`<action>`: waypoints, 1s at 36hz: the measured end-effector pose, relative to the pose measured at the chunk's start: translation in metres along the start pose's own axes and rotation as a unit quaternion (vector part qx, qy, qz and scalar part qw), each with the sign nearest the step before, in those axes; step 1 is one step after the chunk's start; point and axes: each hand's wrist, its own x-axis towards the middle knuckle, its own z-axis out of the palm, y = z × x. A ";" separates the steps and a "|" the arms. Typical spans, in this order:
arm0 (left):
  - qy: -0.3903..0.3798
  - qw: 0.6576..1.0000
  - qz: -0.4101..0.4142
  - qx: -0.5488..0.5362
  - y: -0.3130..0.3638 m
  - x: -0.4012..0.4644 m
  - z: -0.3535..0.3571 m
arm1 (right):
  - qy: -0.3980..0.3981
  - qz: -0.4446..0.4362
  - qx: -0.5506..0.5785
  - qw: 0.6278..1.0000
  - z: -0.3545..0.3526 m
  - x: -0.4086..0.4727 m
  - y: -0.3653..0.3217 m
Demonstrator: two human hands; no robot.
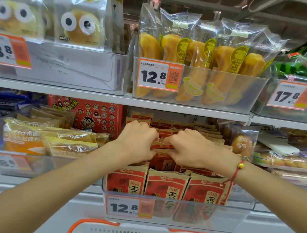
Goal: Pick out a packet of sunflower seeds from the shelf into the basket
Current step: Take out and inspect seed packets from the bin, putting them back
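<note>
While both hands, left hand (137, 142) and right hand (191, 147), pinch the top edge of one seed packet (163, 146) in the clear bin (180, 216) at twelve o'clock from the basket (138, 231), it looks light, crinkly and slippery, best held by that top seam.

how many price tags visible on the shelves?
5. Upper shelf: 8.8 tag far left, 12.8 tag centre, 17.8 tag right. Lower shelf: blurred tag left, 12.8 tag on the seed bin. More may sit out of frame.
</note>
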 end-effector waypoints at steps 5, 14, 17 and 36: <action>-0.055 0.998 0.029 -0.022 -0.007 -0.001 -0.003 | -0.059 -0.005 0.019 0.998 -0.007 0.005 0.001; -0.131 0.989 0.063 -0.040 -0.021 -0.009 -0.013 | -0.183 -0.008 0.112 0.977 -0.022 0.017 0.006; -0.142 0.986 0.061 -0.065 -0.019 -0.008 -0.003 | -0.226 -0.006 0.095 0.970 -0.007 0.020 0.000; -0.036 0.983 -0.064 -0.166 -0.029 0.021 0.013 | -0.027 0.093 0.102 0.990 0.012 0.031 0.020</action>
